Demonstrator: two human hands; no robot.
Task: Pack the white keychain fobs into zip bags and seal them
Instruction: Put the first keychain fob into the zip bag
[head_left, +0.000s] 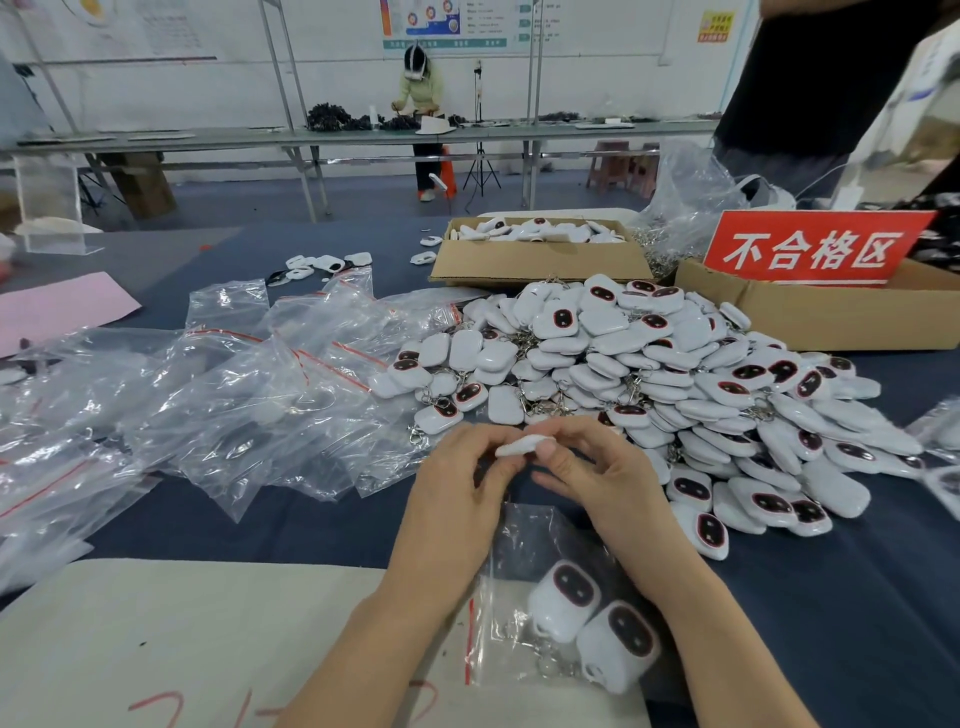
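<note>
Box (540, 262) behind pile (649, 395), apparently holding fobs (540, 228).

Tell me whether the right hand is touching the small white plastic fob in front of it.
Touching. The head view shows the right hand pinching one end of the small white plastic fob, while the left hand holds the other end.

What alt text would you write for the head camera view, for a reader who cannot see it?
A left hand and right hand pinch one white fob above a dark table. Beneath the wrists lies a zip bag holding two fobs; a heap of fobs sits right, empty bags left.
</note>
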